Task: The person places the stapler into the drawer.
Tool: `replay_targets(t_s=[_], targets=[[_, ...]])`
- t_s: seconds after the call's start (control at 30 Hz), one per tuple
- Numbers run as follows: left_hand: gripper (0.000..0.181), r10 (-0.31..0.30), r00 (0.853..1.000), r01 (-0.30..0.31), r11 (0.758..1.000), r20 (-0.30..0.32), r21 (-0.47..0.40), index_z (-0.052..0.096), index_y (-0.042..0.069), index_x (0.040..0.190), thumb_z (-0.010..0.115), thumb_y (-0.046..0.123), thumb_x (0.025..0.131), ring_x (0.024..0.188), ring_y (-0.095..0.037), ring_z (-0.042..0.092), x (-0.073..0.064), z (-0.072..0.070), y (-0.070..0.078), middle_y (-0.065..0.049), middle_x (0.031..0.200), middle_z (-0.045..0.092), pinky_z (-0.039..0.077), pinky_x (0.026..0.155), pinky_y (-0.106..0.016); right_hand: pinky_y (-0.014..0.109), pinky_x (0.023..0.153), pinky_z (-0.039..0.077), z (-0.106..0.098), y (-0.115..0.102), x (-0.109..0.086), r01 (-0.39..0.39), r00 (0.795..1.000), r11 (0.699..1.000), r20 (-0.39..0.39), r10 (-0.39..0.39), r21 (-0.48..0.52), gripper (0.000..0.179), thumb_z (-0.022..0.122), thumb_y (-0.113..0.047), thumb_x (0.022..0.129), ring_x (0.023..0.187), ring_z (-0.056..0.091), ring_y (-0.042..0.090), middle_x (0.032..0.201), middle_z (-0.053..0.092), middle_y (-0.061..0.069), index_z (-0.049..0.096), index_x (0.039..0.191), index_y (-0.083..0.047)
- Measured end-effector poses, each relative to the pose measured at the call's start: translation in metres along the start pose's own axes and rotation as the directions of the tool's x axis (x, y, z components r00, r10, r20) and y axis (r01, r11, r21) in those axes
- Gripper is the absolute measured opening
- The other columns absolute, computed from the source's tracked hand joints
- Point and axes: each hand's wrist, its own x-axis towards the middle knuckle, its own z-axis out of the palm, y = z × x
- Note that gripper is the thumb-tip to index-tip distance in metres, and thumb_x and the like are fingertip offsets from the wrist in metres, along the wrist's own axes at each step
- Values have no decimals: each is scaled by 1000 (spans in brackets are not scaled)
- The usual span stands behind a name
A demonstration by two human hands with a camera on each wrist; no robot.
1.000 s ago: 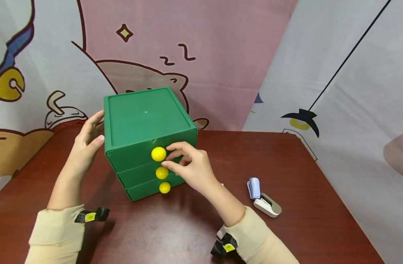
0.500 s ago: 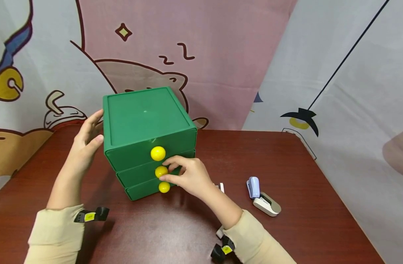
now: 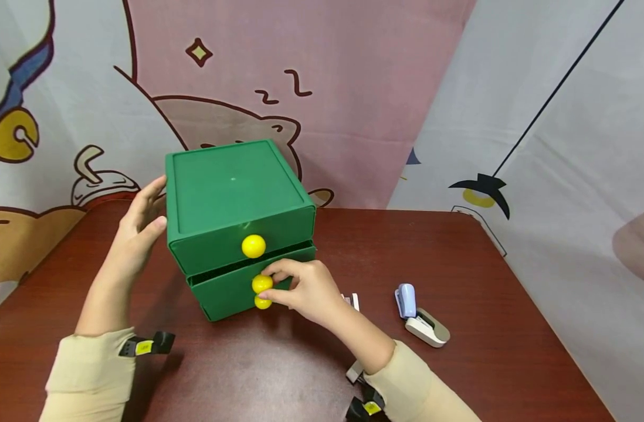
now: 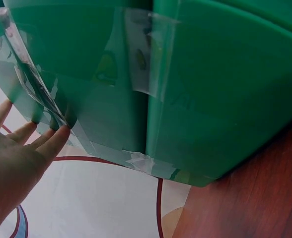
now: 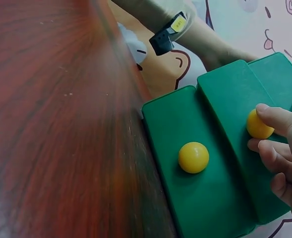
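A green drawer box point(image 3: 232, 187) with three drawers stands on the table, each front bearing a round yellow knob. My right hand point(image 3: 310, 290) pinches the middle drawer's knob point(image 3: 261, 284) between thumb and fingers; the right wrist view shows that grip at the knob point(image 5: 259, 124). The middle drawer point(image 3: 224, 287) sticks out a little past the others, with a dark gap along its top edge. My left hand point(image 3: 134, 234) rests its spread fingertips on the box's left side, where clear tape point(image 4: 148, 54) shows in the left wrist view.
On the table point(image 3: 433, 252), right of the box, lie a small light-blue stapler point(image 3: 405, 300) and a white-and-grey stapler-like object point(image 3: 427, 328). A white object point(image 3: 355, 302) is partly hidden behind my right forearm. A printed cloth point(image 3: 353, 105) hangs behind the table.
My right hand has come down from beside the top knob to the middle knob and drawn that drawer slightly out toward me. The left hand stays on the box's side.
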Motion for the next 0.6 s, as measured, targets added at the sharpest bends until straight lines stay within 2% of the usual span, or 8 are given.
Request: replay_targets(t_s=[0.1,0.37,0.6], targets=[[61,-3,1000,3,1000,-1,4,35,12,148,59,16,92,132,-25,32,0,0,0,-10,146,36,36,93,-21,17,47,42,-4,-3,-7,33,999,999,10,-33,-25,27,84,-22,73,48,51,4,81,70,-5,72,96,-16],[61,-4,1000,4,1000,-6,13,36,12,148,59,16,92,132,-25,32,0,1,1,-9,146,36,36,93,-21,14,54,41,-15,-13,-27,117,993,991,41,-115,-62,28,86,-25,71,62,51,-5,81,70,-10,71,93,-19],[61,-19,1000,19,1000,-16,22,37,13,148,61,18,92,133,-23,32,0,1,2,-8,147,36,36,93,-20,10,52,38,-20,-22,-44,164,984,985,81,-160,-47,29,86,-25,70,59,49,-7,81,70,-9,69,93,-19]])
